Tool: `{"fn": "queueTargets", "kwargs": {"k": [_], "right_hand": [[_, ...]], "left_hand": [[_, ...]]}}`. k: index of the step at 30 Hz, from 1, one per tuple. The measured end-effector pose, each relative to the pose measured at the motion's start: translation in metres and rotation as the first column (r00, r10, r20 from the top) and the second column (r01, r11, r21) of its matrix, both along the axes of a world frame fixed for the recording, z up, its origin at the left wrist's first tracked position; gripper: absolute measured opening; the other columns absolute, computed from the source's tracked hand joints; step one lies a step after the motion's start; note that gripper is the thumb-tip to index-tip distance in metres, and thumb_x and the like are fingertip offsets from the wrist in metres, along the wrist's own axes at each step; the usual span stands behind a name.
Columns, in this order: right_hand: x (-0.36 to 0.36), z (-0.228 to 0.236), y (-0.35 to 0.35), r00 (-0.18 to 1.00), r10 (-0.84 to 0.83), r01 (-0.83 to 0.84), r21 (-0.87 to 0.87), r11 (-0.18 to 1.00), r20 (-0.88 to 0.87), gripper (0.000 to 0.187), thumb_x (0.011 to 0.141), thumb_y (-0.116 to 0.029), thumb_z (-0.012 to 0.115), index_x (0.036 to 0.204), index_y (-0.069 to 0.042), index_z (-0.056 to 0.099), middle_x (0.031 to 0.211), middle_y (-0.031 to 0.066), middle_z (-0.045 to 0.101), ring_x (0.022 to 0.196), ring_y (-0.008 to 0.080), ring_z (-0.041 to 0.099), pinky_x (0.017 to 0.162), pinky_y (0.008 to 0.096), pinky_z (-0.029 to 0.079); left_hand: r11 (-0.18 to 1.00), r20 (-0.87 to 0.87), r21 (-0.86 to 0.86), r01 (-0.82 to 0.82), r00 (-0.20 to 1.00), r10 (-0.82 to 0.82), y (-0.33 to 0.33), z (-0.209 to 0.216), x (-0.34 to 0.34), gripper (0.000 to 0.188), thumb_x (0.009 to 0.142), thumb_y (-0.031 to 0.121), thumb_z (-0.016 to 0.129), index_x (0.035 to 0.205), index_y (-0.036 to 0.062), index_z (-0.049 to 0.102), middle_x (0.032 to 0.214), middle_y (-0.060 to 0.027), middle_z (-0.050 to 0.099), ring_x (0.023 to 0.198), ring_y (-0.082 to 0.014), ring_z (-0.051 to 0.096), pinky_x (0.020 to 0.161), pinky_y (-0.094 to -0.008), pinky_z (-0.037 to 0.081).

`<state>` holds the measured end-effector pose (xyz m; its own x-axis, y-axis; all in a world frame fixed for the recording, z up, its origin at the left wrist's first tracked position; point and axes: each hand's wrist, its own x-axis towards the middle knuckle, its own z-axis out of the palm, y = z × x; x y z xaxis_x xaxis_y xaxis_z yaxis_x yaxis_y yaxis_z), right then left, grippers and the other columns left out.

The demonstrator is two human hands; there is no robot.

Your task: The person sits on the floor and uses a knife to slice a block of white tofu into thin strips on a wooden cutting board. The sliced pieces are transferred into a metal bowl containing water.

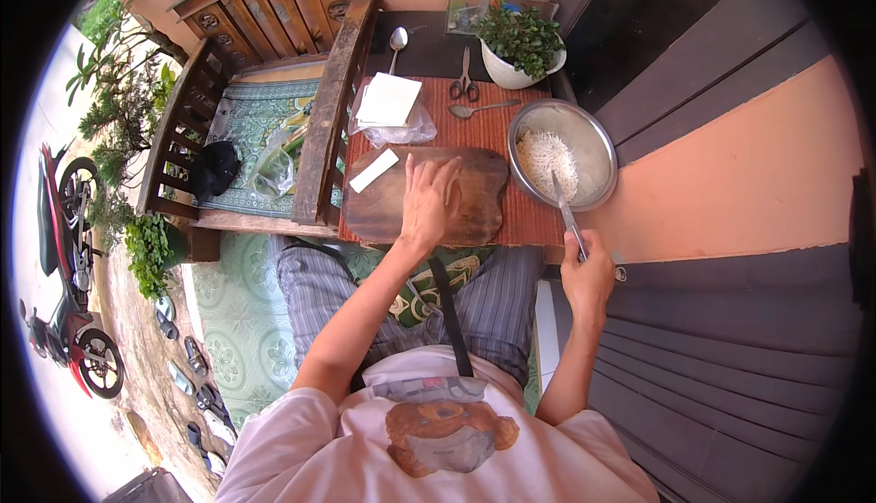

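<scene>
My right hand (587, 275) grips a knife (568, 216) by its handle at the right of the table. The blade points into a steel bowl (598, 191), its tip against a heap of thin white shreds (547, 158). Over a dark wooden cutting board (479, 202) is my left hand (427, 197), fingers apart and nothing seen in them. A white rectangular strip (374, 171) lies on the board's left part. Beyond the board, a stack of pale square sheets (390, 100) rests on a clear plastic bag (415, 129).
Scissors (464, 82), a spoon (484, 109) and a larger spoon (398, 42) lie at the table's far side. A potted plant (516, 47) stands behind the bowl. To the left is a wooden bench (319, 138) with a plastic bag of greens (276, 167) on it.
</scene>
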<state>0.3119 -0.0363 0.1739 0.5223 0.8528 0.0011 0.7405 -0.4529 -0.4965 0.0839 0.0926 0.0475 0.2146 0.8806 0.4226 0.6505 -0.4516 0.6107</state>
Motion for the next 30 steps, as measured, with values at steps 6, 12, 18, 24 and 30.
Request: {"fn": "queueTargets", "kwargs": {"k": [6,12,18,24,30], "right_hand": [[0.0,-0.021,0.006,0.997,0.042,-0.043,-0.01,0.999,-0.07,0.033,0.106,-0.036,0.064,0.103,-0.004,0.067,0.087,0.0231,0.072,0.084,0.0469,0.069,0.076,0.0533,0.051],[-0.011,-0.022,0.01,0.991,0.076,-0.071,0.048,0.996,-0.11,0.033,0.106,-0.035,0.065,0.101,-0.002,0.066,0.084,0.0218,0.07,0.081,0.0461,0.067,0.076,0.053,0.05],[-0.012,-0.02,0.011,0.989,0.091,-0.087,0.043,0.995,-0.113,0.034,0.105,-0.034,0.065,0.096,-0.002,0.066,0.081,0.0215,0.068,0.078,0.0456,0.066,0.074,0.0517,0.05],[-0.014,-0.022,0.011,0.99,0.094,-0.088,0.056,0.995,-0.103,0.036,0.105,-0.035,0.065,0.094,-0.001,0.064,0.076,0.021,0.065,0.073,0.0456,0.063,0.071,0.0526,0.048],[-0.015,-0.022,0.011,0.988,0.083,-0.08,0.032,0.996,-0.133,0.035,0.106,-0.035,0.065,0.096,-0.002,0.066,0.079,0.0223,0.068,0.076,0.0463,0.066,0.072,0.053,0.049]], "left_hand": [[0.909,-0.194,-0.045,-0.414,0.896,0.399,0.026,-0.024,-0.1,0.042,0.088,0.016,0.078,0.127,0.005,0.065,0.12,-0.0199,0.061,0.115,-0.0407,0.055,0.104,-0.0508,0.045],[0.926,-0.178,-0.114,-0.361,0.924,0.338,0.037,-0.031,-0.126,0.032,0.083,0.023,0.087,0.105,0.006,0.072,0.108,-0.0154,0.067,0.107,-0.0384,0.059,0.1,-0.0491,0.046],[0.926,-0.15,-0.157,-0.342,0.936,0.32,0.044,-0.03,-0.132,0.034,0.079,0.019,0.089,0.105,0.0067,0.071,0.104,-0.0117,0.071,0.11,-0.035,0.064,0.118,-0.0563,0.037],[0.92,-0.21,-0.133,-0.368,0.918,0.337,0.037,-0.017,-0.122,0.032,0.081,0.018,0.087,0.107,0.0074,0.071,0.101,-0.0085,0.075,0.112,-0.0332,0.065,0.128,-0.0587,0.026],[0.947,-0.179,-0.071,-0.314,0.938,0.297,0.033,-0.019,-0.122,0.024,0.085,0.014,0.081,0.107,0.0071,0.072,0.102,-0.0088,0.077,0.11,-0.0311,0.067,0.13,-0.0596,0.021]]}}
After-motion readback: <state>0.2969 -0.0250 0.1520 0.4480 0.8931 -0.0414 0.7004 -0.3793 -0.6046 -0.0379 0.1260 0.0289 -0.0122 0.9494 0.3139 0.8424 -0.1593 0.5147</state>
